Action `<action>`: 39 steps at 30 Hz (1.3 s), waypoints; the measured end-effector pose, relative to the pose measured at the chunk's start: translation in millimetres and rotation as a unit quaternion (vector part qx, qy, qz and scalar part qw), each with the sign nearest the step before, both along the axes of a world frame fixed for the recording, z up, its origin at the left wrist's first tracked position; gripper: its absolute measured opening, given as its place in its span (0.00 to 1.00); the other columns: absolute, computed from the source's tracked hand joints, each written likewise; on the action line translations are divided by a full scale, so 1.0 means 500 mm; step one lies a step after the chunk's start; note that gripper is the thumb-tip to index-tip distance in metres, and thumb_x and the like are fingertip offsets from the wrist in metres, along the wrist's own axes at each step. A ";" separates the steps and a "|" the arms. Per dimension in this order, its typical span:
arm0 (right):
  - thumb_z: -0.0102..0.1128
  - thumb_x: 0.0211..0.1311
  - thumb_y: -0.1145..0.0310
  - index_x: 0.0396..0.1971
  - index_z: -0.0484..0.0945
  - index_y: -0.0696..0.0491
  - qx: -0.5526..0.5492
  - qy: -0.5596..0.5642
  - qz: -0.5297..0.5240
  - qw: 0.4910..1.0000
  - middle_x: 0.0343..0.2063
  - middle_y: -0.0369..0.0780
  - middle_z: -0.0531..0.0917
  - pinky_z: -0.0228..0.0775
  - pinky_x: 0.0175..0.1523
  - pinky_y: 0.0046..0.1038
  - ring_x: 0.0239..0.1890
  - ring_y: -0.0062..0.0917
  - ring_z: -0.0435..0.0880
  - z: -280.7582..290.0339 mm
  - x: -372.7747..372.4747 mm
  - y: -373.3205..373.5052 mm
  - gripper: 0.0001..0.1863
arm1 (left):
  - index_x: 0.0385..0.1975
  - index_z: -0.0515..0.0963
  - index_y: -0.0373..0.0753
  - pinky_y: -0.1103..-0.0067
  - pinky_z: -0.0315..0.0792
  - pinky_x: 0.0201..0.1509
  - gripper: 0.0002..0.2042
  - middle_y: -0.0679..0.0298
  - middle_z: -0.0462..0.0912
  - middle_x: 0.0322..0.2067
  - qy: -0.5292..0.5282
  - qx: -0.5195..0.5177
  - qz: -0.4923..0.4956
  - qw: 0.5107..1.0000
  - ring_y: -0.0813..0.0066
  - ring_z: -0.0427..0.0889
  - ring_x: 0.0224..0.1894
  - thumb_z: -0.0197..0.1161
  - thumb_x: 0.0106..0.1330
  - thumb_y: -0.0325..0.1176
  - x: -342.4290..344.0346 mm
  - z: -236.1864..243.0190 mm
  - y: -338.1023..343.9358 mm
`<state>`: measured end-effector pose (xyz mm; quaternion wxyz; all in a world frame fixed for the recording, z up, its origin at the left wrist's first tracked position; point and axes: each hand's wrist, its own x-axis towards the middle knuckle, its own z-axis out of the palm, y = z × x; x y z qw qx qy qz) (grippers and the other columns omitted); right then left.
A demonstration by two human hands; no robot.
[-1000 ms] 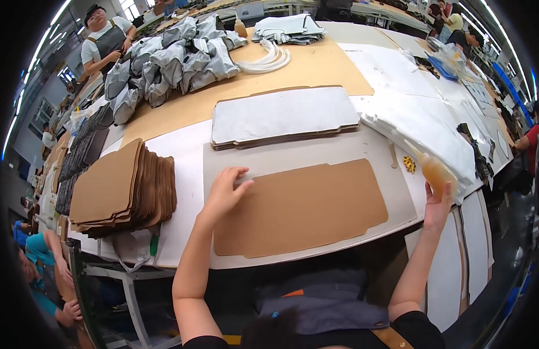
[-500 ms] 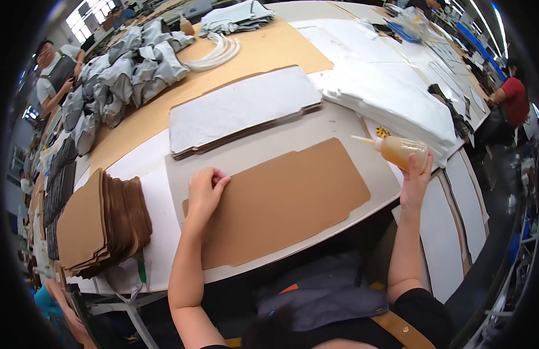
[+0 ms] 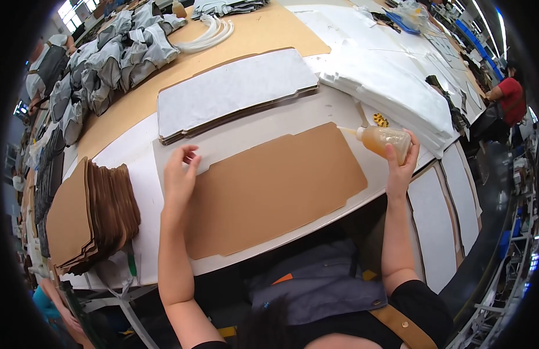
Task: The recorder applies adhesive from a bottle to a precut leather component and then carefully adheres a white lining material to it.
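Observation:
A brown cardboard panel [image 3: 275, 189] with notched edges lies flat on the grey board in front of me. My right hand [image 3: 402, 168] is wrapped round a clear squeeze bottle [image 3: 381, 143] of amber liquid, tipped on its side. Its thin nozzle points left, over or beside the panel's far right corner; I cannot tell if it touches. At the panel's left end, my left hand [image 3: 181, 174] has loosely bent fingers, the thumb apart from them and nothing held. Left of that arm stands a stack of brown cardboard panels [image 3: 92, 215].
Beyond the panel lies a stack of white-faced boards [image 3: 237, 93]. White sheets [image 3: 391, 87] are piled at the right, with a small yellow object [image 3: 380, 120] near the bottle. Grey bags [image 3: 118, 58] and white tubing [image 3: 206, 36] lie further back. A person in red [image 3: 508, 99] is at far right.
My left hand has lifted off the cardboard panel's edge toward the left, and its fingers have parted. The bottle in my right hand has come left to the panel's far corner. The view has shifted slightly.

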<state>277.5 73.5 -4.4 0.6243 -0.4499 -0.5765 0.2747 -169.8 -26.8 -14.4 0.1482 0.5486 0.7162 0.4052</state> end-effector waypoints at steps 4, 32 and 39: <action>0.69 0.62 0.66 0.59 0.67 0.53 0.012 -0.033 -0.017 0.999 0.53 0.38 0.72 0.63 0.62 0.27 0.56 0.25 0.71 -0.004 0.000 0.011 0.28 | 0.42 0.80 0.35 0.80 0.70 0.44 0.08 0.65 0.81 0.32 -0.021 0.015 0.036 0.999 0.77 0.77 0.35 0.61 0.67 0.29 -0.058 0.033 -0.036; 0.67 0.63 0.66 0.60 0.66 0.53 0.059 -0.113 0.006 0.992 0.54 0.38 0.70 0.62 0.62 0.27 0.56 0.26 0.70 0.001 -0.018 0.004 0.28 | 0.46 0.75 0.40 0.82 0.63 0.37 0.06 0.71 0.71 0.31 -0.794 0.158 0.048 0.585 0.81 0.67 0.31 0.52 0.74 0.29 -0.232 -0.050 -0.126; 0.67 0.63 0.66 0.60 0.65 0.54 0.073 -0.132 0.014 0.989 0.54 0.39 0.69 0.62 0.62 0.28 0.56 0.26 0.69 0.001 -0.035 -0.006 0.29 | 0.46 0.75 0.40 0.82 0.63 0.37 0.06 0.71 0.72 0.31 -0.811 0.158 0.043 0.562 0.81 0.67 0.31 0.52 0.74 0.28 -0.242 -0.056 -0.130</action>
